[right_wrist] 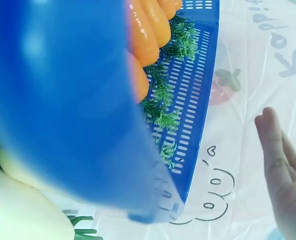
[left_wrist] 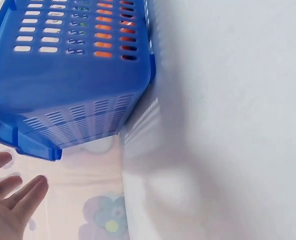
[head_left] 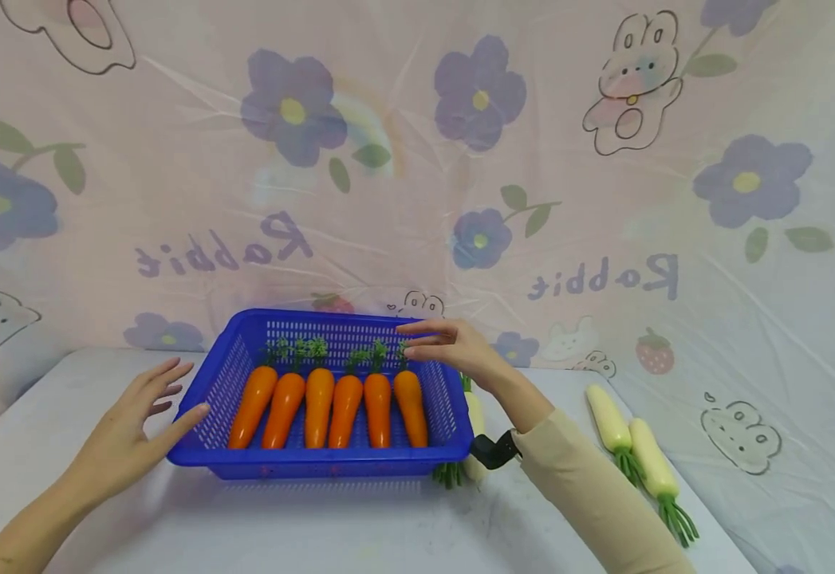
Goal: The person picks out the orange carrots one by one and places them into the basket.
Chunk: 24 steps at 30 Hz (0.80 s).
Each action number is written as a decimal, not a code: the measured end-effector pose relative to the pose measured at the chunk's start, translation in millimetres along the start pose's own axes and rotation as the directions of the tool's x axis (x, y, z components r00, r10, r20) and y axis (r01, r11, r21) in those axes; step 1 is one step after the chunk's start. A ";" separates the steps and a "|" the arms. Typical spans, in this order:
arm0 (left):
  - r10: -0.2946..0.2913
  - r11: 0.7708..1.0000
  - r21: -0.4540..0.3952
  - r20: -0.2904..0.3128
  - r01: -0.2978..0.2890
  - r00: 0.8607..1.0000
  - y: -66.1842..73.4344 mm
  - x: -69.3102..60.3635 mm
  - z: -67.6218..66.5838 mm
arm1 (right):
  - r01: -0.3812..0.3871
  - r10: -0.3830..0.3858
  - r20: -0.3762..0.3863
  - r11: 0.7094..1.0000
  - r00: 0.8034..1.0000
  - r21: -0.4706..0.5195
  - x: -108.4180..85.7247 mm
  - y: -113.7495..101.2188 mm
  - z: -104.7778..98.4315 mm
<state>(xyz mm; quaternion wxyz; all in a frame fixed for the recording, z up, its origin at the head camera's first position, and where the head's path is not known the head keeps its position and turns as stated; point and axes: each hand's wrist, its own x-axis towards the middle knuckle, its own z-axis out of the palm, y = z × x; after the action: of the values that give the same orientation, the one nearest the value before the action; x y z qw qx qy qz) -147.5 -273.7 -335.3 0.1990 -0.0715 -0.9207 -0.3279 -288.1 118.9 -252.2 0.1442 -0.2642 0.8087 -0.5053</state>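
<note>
In the head view a blue plastic basket [head_left: 317,462] stands on the white table. Several orange carrots [head_left: 320,406] lie side by side in it, green tops toward the back wall. My left hand [head_left: 126,418] is at the basket's left side, fingers spread, thumb near the rim; the left wrist view shows these fingers [left_wrist: 30,197] apart from the basket. Over the basket's back right corner hovers my right hand [head_left: 453,347], its fingers extended and holding nothing. The right wrist view shows that hand [right_wrist: 283,170] apart from the basket wall [right_wrist: 188,125].
White radishes [head_left: 476,470] lie against the basket's right side, partly hidden by it. Two more white radishes [head_left: 650,462] lie near the table's right edge. Behind the table [head_left: 302,534] hangs a patterned curtain [head_left: 403,199] with rabbits and flowers.
</note>
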 end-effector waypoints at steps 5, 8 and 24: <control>0.078 0.994 0.082 -0.126 -0.068 0.989 -1.5 4.3 -6.6 | 0.030 -0.030 -0.014 0.999 0.999 -0.028 -7.1 5.4 -3.0; 0.114 0.985 0.150 -0.164 -0.090 0.980 -3.3 8.0 -11.8 | 0.058 -0.060 -0.040 0.997 0.997 -0.049 -12.3 8.9 -5.8; 0.199 0.905 0.402 -0.108 -0.140 0.974 -15.5 12.6 -18.6 | 0.094 -0.124 -0.138 0.974 0.983 -0.204 -40.3 39.0 -22.0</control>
<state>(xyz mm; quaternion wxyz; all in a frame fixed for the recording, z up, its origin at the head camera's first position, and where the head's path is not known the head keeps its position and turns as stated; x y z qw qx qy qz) -157.0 -297.4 -325.8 0.3042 -0.0859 -0.9408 -0.1227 -277.1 172.0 -278.6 0.0282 -0.2824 0.8476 -0.4484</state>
